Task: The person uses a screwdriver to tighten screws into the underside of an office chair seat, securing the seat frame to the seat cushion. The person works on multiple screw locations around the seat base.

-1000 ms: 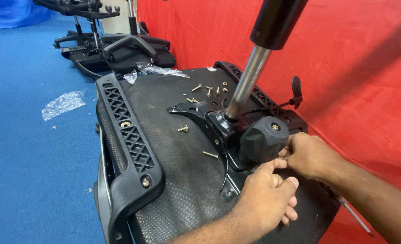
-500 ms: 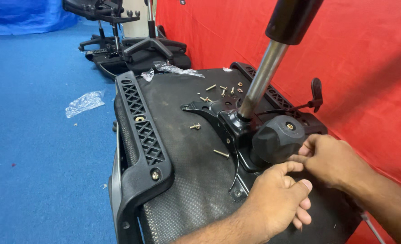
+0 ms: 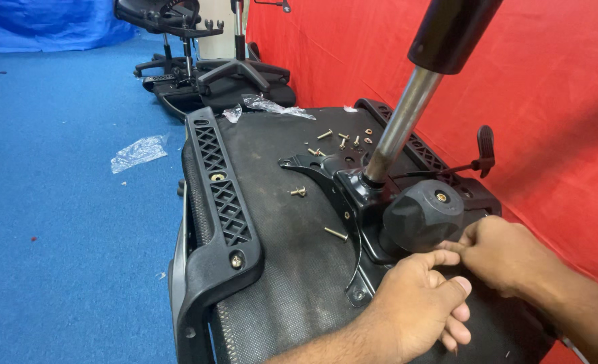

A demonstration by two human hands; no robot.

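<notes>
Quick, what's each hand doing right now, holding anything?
Left hand: fingers curled, holding nothing visible.
Right hand: fingers pinched together beside the black knob; contents cannot be told.

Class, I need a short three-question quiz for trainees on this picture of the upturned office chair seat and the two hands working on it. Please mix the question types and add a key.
1. True or false: the left hand and the right hand meet just below the round black knob.
2. Multiple choice: the loose screws lie on
A. the blue carpet
B. the underside of the seat
C. the red sheet
3. Fill in: the metal gas cylinder rises from the black ______ plate bolted to the seat.

Key
1. True
2. B
3. mechanism (mounting)
</notes>
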